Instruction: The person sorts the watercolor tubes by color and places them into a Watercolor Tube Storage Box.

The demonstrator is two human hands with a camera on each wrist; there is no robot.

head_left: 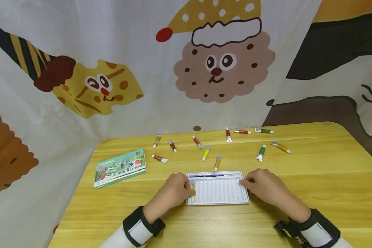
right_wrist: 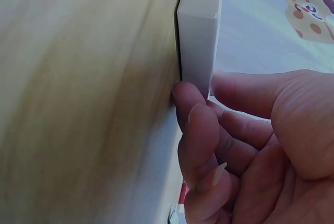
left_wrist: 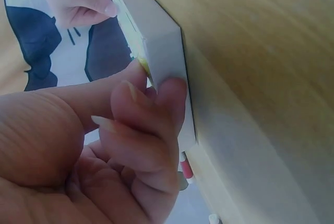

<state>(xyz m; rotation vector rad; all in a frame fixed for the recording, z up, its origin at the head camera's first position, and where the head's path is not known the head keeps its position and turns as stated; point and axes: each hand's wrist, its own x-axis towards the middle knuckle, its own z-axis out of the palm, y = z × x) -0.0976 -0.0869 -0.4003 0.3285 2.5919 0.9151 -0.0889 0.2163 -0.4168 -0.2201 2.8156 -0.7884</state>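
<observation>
A white slotted paint tray (head_left: pixel 220 190) lies on the wooden table in the head view. Along its far side rests a blue paintbrush (head_left: pixel 201 176), and a yellow paint tube (head_left: pixel 193 198) sits in the leftmost slot. My left hand (head_left: pixel 174 188) grips the tray's left edge, its thumb over the yellow tube and its fingers against the outer side wall. At the opposite edge, my right hand (head_left: pixel 266 187) pinches the tray between thumb and fingers. From the right wrist view, the white side wall (right_wrist: pixel 198 41) shows between that thumb and the fingertips.
Several paint tubes lie scattered beyond the tray, among them a yellow one (head_left: pixel 206 154), an ochre one (head_left: pixel 218 163) and a green one (head_left: pixel 261 153). A green paint box (head_left: pixel 121 167) lies at the left. Behind the table (head_left: pixel 328 179) hangs a cartoon-printed curtain (head_left: pixel 136 41).
</observation>
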